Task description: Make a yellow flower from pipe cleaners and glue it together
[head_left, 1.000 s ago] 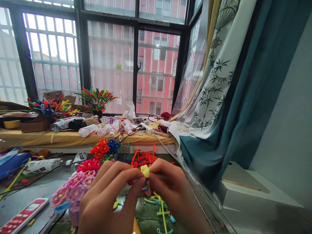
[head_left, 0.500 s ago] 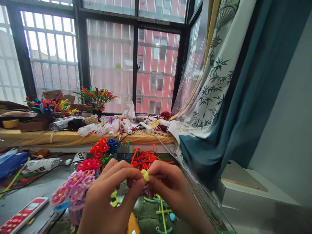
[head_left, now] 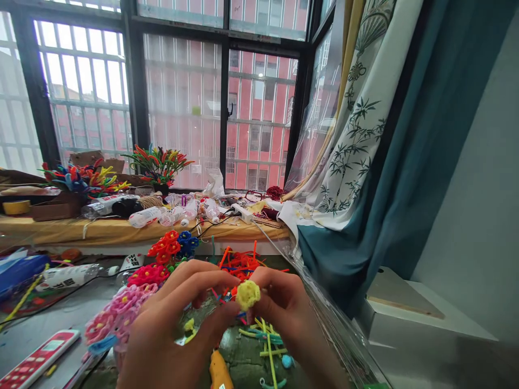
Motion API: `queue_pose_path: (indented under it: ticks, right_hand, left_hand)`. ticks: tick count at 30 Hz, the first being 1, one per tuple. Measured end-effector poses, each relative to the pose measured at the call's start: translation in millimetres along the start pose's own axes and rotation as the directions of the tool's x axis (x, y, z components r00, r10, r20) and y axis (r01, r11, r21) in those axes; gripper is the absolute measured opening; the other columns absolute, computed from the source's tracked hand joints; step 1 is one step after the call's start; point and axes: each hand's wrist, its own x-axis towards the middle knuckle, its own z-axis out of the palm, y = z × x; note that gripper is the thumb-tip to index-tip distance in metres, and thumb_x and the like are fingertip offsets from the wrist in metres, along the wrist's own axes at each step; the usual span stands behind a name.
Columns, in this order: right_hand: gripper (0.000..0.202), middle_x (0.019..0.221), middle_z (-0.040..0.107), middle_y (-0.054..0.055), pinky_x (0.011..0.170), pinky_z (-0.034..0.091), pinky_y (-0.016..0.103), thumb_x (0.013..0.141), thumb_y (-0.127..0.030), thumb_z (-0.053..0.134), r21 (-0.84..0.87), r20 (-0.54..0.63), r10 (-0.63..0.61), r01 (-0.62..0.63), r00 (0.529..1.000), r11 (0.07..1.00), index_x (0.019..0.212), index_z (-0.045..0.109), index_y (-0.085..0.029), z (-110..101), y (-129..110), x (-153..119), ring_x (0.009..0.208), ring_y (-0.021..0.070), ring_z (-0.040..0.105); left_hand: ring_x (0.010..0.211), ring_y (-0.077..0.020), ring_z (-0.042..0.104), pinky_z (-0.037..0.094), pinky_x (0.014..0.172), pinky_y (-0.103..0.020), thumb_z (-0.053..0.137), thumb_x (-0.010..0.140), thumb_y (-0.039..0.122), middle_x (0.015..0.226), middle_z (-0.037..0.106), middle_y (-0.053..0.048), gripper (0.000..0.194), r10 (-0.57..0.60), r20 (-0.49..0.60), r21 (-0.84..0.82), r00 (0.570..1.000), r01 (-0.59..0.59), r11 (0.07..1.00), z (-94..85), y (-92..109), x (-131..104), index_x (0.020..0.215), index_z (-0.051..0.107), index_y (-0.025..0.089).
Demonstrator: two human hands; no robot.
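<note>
Right hand (head_left: 287,310) pinching the yellow flower (head_left: 248,295) from three o'clock; left hand (head_left: 176,316), thumb and forefinger parted at nine, contact unclear! A loose pinch could drop it towards the strips (head_left: 269,346) at five; overSqueezing could crush it.

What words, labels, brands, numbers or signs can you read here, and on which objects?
None can be read for certain.
Lying bottle at left: dark label characters, too blurred.
Second bottle beside it: dark characters, too blurred.
Sill bottle: label too small.
Red-and-white device: markings too small.
Window frame: faint print, too small.
</note>
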Motion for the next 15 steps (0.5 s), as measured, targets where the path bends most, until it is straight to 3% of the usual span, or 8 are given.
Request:
queue_pose_path:
  ticks: [3, 9, 15]
  right_hand:
    - [0.02, 0.068, 0.061, -0.002, 0.062, 0.043, 0.02, 0.086, -0.038, 0.075, 0.024, -0.012, -0.062, 0.062, 0.998, 0.998, 0.077, 0.075, -0.02, 0.2, 3.7, 1.5, 0.063, 0.0097, 0.054]
    - [0.019, 0.073, 0.062, -0.002, 0.067, 0.041, 0.023, 0.087, -0.041, 0.074, -0.047, 0.01, -0.071, 0.071, 0.997, 0.996, 0.081, 0.077, -0.023, -1.2, 4.1, 2.8, 0.07, 0.0124, 0.053]
    - [0.026, 0.076, 0.062, 0.001, 0.068, 0.041, 0.026, 0.092, -0.044, 0.068, -0.139, 0.041, -0.091, 0.096, 0.995, 0.986, 0.08, 0.074, -0.021, -6.6, 1.5, 0.6, 0.072, 0.0153, 0.055]
  left_hand:
    - [0.068, -0.0097, 0.063, 0.051, 0.059, -0.015, 0.071, 0.085, 0.045, 0.09, 0.068, 0.007, 0.025, 0.016, -0.002, 0.045, 1.0, -0.016, 0.999, 1.3, -0.4, -0.3, 0.107, 0.065, 0.035]
    - [0.069, -0.0093, 0.063, 0.051, 0.061, -0.015, 0.065, 0.091, 0.033, 0.09, 0.069, 0.005, 0.009, 0.06, -0.052, 0.024, 0.997, -0.059, 0.998, 14.8, 6.3, -1.1, 0.099, 0.066, 0.03]
    - [0.061, -0.0096, 0.059, 0.049, 0.052, -0.016, 0.066, 0.091, 0.034, 0.088, 0.069, 0.003, 0.013, 0.137, -0.009, 0.074, 0.99, -0.136, 0.988, 8.8, 4.6, 0.9, 0.102, 0.064, 0.026]
